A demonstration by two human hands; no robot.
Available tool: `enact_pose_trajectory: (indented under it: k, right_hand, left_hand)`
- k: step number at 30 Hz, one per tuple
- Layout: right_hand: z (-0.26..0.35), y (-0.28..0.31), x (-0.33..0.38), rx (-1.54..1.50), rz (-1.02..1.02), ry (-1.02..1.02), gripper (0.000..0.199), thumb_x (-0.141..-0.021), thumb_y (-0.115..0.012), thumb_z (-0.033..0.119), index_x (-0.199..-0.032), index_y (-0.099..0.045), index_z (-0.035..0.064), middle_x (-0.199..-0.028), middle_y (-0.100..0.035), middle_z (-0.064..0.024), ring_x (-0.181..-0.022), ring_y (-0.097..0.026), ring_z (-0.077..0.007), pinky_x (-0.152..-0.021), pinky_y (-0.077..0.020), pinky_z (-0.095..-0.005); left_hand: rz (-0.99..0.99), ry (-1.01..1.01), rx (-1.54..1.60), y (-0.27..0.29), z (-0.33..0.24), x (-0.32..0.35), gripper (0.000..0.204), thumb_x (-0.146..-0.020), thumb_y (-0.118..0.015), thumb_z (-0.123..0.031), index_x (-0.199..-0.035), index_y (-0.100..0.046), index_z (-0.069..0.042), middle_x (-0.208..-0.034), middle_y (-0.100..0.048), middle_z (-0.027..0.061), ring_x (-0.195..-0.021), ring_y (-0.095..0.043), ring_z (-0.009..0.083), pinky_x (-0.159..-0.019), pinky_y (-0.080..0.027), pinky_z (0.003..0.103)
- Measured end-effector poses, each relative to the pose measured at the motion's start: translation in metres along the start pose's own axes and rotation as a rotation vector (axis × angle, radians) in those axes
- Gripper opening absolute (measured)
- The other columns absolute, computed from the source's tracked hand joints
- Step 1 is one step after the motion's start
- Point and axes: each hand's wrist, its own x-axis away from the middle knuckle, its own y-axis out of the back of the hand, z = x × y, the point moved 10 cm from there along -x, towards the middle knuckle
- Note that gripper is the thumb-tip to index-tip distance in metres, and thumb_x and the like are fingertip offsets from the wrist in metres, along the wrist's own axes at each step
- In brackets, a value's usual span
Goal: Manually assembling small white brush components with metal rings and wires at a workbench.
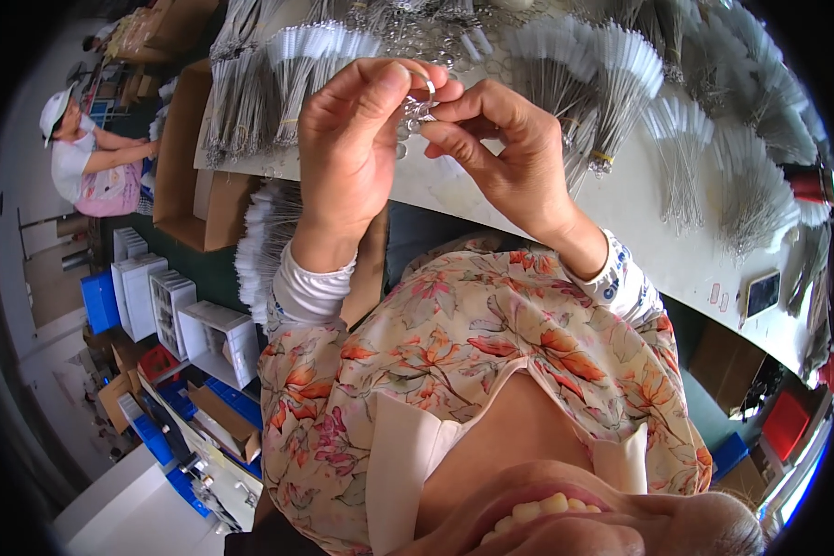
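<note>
Over the table's near edge, my left hand (350, 153) pinches a shiny metal split ring (425, 85) between thumb and forefinger. My right hand (510, 153) comes in from the other side, thumb and forefinger pressed together beside the ring. Small metal loops (411, 119) show between the two hands; whether they hang from the ring is too small to tell. What lies inside the right fingertips is hidden. Behind the hands are more loose metal rings (435, 44) and bundles of thin wire-handled brushes (313, 74) with white bristles.
More brush bundles (625, 79) cover the right of the white table (612, 208), where a phone (762, 295) lies near the edge. A cardboard box (181, 176) stands at the left. Beyond it a person in a white cap (102, 157) works. White bins (218, 338) stand lower left.
</note>
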Motion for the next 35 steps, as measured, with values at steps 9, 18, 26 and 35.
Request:
enact_pose_trajectory:
  k: [9,18,26,35]
  right_hand:
    - [-0.037,-0.016,0.024,0.178,0.066,-0.088,0.019,-0.075,-0.068,0.000,-0.093,-0.063,0.0011,-0.087,-0.064,-0.0068,-0.081,-0.061,-0.0136,-0.074,-0.0478,-0.0249]
    - [-0.110,-0.020,0.080,0.091,0.285,-0.492,0.011,-0.081,-0.061,0.002,-0.092,-0.062,-0.0005,-0.078,-0.064,-0.0037,-0.068,-0.060,-0.0078,-0.065,-0.0460,-0.0218]
    - [-0.125,-0.004,0.104,0.138,0.336,-0.586,0.014,-0.080,-0.062,0.003,-0.093,-0.063,-0.0002,-0.079,-0.065,-0.0047,-0.067,-0.059,-0.0091,-0.064,-0.0464,-0.0226]
    - [-0.134,-0.009,0.099,0.173,0.332,-0.618,0.014,-0.080,-0.064,0.006,-0.093,-0.065,0.0034,-0.081,-0.066,-0.0041,-0.070,-0.061,-0.0104,-0.066,-0.0479,-0.0241]
  left_hand:
    - [-0.033,-0.120,-0.416,0.033,-0.067,0.044,0.020,-0.092,-0.045,-0.009,-0.094,-0.056,0.008,-0.094,-0.059,0.0148,-0.066,-0.055,0.0151,-0.084,-0.048,0.040]
    - [0.110,0.470,-1.123,0.118,0.012,0.097,0.009,-0.087,-0.050,-0.008,-0.089,-0.057,-0.004,-0.074,-0.061,0.0047,-0.058,-0.056,0.0125,-0.054,-0.046,0.025]
    - [0.071,0.957,-1.668,0.326,0.147,0.212,0.020,-0.075,-0.059,-0.016,-0.087,-0.065,-0.001,-0.085,-0.063,0.0196,-0.078,-0.061,0.0355,-0.067,-0.049,0.043]
    - [0.809,0.931,-1.096,0.222,0.221,0.213,0.026,-0.080,-0.062,-0.022,-0.099,-0.065,-0.005,-0.092,-0.066,0.0156,-0.091,-0.061,0.0246,-0.084,-0.045,0.032]
